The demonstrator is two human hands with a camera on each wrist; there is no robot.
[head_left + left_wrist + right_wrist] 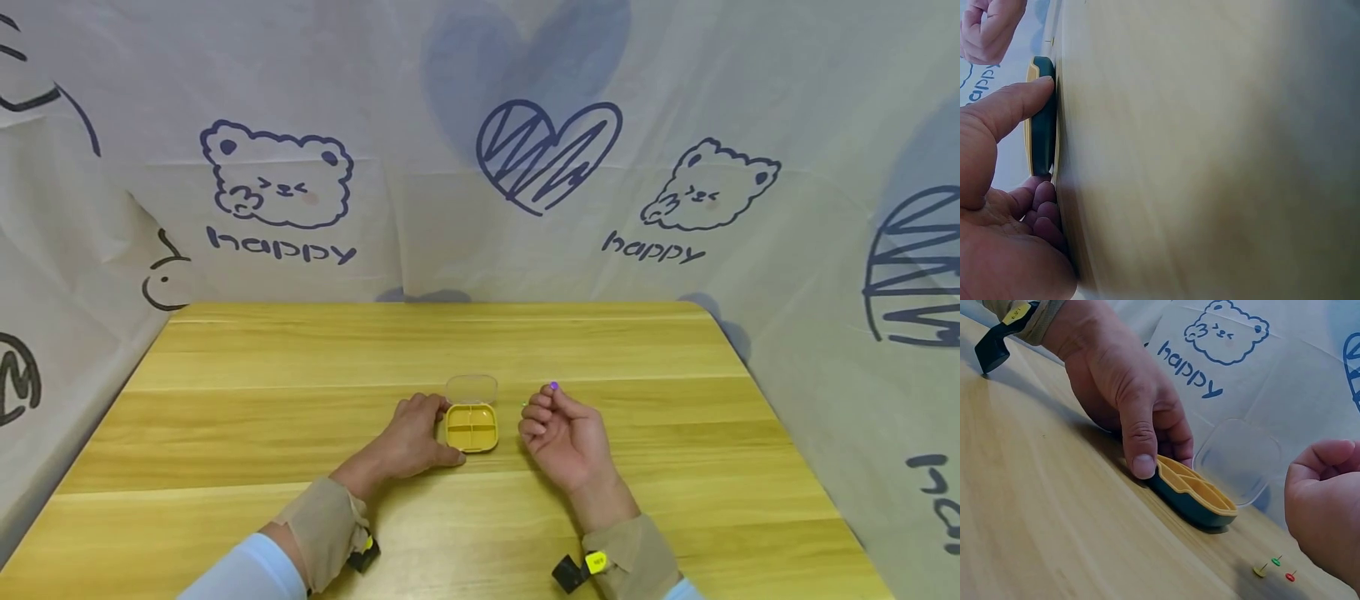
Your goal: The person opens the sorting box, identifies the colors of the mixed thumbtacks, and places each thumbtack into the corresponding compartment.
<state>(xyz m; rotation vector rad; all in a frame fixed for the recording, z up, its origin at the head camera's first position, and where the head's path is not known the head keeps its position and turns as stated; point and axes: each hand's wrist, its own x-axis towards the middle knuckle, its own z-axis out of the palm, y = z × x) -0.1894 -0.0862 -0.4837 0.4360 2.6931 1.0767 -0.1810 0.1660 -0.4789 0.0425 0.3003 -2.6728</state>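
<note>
L hand (412,437) gripping yellow-and-green 4-compartment box (483,440), clear lid (472,389) standing open, R hand (567,442) pinching tiny purple item (553,386), 3 tacks (1259,572) lying on tbl (300,342) nearby, pts up

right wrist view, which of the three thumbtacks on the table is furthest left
The yellow round-headed thumbtack; the green round-headed thumbtack and the red round-headed thumbtack both lie to its right.

Purple object (553,386) too small for identification
</note>
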